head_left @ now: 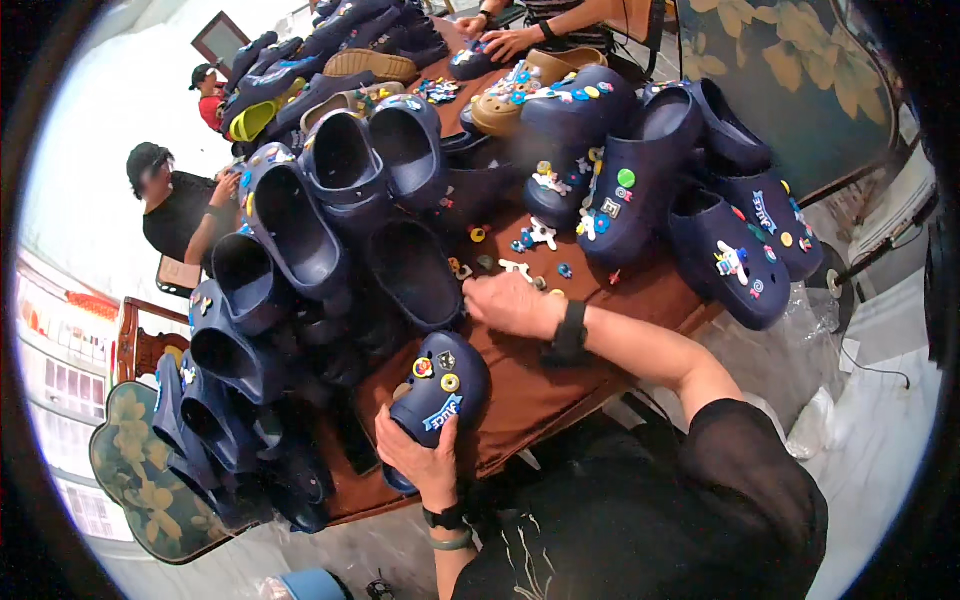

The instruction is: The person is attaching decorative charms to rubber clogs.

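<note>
My left hand (418, 455) grips a navy clog (462, 372) at the table's near edge. Yellow round charms, a dark shield-shaped charm and a blue banner-shaped charm (443, 412) decorate its upper. Beyond it, my right hand (515, 303) is over the brown tabletop with its fingers bent together beside loose charms; what they hold, if anything, is hidden. A white charm (517, 270) lies right by those fingers. Farther off are a white-and-blue charm (541, 234), a yellow one (478, 234) and a small red one (614, 278).
Piled navy clogs (290, 225) crowd the left side of the brown table (530, 385). Decorated clogs (640, 190) stand at the right. Across the table, another person's hands (510, 43) handle a clog. A second person (175, 205) works at the left. Floral-backed chairs (800, 80) flank the table.
</note>
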Tool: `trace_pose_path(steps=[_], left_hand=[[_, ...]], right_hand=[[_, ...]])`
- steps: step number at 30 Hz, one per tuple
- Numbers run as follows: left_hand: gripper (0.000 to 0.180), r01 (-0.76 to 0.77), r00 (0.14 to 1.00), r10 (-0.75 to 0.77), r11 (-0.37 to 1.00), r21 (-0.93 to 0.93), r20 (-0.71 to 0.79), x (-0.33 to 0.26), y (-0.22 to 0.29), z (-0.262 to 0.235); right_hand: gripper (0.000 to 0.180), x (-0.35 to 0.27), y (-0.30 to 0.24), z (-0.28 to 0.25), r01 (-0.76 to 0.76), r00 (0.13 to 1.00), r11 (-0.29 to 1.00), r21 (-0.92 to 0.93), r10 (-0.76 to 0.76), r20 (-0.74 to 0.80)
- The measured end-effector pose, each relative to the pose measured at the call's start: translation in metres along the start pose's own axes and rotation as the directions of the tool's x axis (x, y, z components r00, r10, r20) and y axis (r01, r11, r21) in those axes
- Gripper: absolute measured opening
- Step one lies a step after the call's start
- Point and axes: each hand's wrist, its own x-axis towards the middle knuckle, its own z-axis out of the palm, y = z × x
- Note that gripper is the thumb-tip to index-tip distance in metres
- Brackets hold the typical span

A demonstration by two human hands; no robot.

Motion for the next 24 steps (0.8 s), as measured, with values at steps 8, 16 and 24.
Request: trace_pose_path(steps=[8, 16, 24], left_hand=[[0.09, -0.015, 1.0, 0.015, 1.0, -0.01, -0.026, 0.005, 0.004, 0.0], [0.092, -0.011, 1.0, 0.011, 1.0, 0.0, -0.027, 0.003, 0.001, 0.002], [0.095, 0.003, 1.0, -0.003, 1.0, -0.008, -0.007, 0.005, 0.004, 0.0]], right_hand=[[0.027, -0.074, -0.083, -0.066, -0.104, 0.992, 0.941, 0.321, 0.074, 0.104], [0.011, -0.147, -0.05, -0.112, -0.495, 0.853, 0.842, 0.216, 0.518, -0.068], [0.016, -0.142, -0.012, -0.099, -0.469, 0.877, 0.881, -0.064, 0.474, 0.085]])
